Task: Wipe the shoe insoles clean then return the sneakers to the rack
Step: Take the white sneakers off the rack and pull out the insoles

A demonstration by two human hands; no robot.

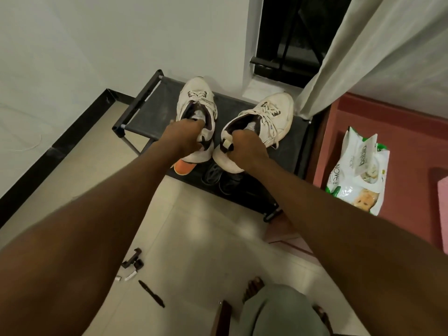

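Two white sneakers with dark brown trim are over the top shelf of a black shoe rack [155,110], toes pointing to the wall. My left hand [184,134] grips the heel collar of the left sneaker [194,98], fingers tucked inside its opening. My right hand [244,146] holds the heel of the right sneaker [276,112]. A light insole shows inside each shoe. Whether the soles rest on the shelf or hover just above it I cannot tell.
An orange shoe [184,168] and dark shoes [218,178] sit on the rack's lower shelf. A white pack of wipes [358,170] lies on the red surface at right. A curtain [363,52] hangs by the window. A pen [151,293] and small parts [132,263] lie on the tiled floor.
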